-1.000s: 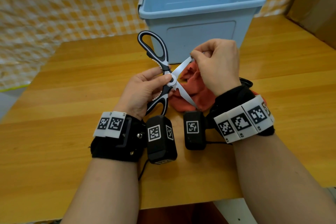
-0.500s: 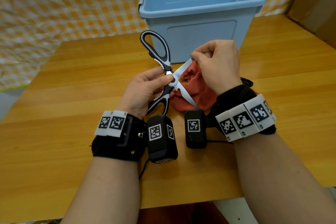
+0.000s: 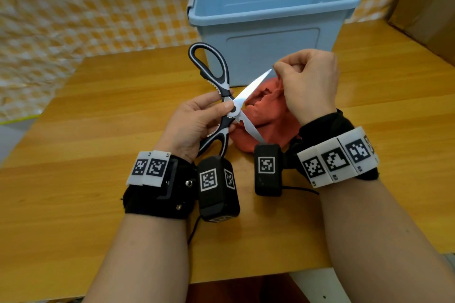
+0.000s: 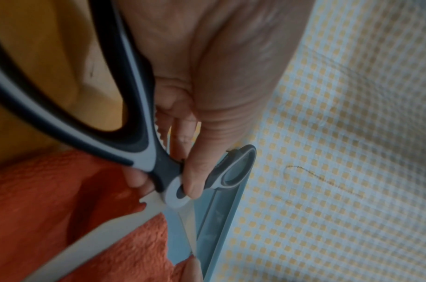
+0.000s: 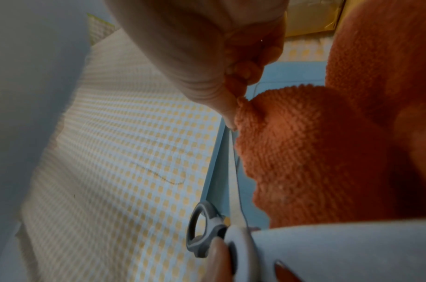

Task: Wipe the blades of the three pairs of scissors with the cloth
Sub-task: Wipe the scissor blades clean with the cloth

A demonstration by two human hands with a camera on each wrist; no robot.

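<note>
- From the head view, the left hand (image 3: 197, 125) held the scissors (image 3: 222, 103) at the pivot, thumb on top and fingers curled round beneath, with both forearms stretched forward over the wooden table (image 3: 98, 110).
- The scissors stood spread open above the table: one blade ran up and right to the right hand (image 3: 307, 81), the other slanted down toward the wrist cameras; one handle loop rose in front of the blue bin (image 3: 270, 27), the other lay in the left palm.
- The right hand was knuckles-up, fingers bunched, pinching the orange cloth (image 3: 268, 118) at the tip of the upper blade; the rest of the cloth trailed down onto the table between the wrists.
- The bin stood just behind the hands. Bare tabletop spread wide to the left and along the near edge; a cardboard panel (image 3: 428, 7) closed in the far right corner.
- From the left wrist view, the left thumb (image 4: 195, 183) pressed on the pivot disc of the scissors (image 4: 144, 152), fingers tucked behind the handle, with the cloth (image 4: 38, 200) under the lower blade and the bin's rim just beyond.
- From the right wrist view, the right hand's thumb and fingers (image 5: 229, 106) nipped the cloth (image 5: 303, 143) against the blade tip; the blade ran edge-on down to the pivot of the scissors (image 5: 233, 200), with checkered fabric (image 5: 122, 152) behind.
</note>
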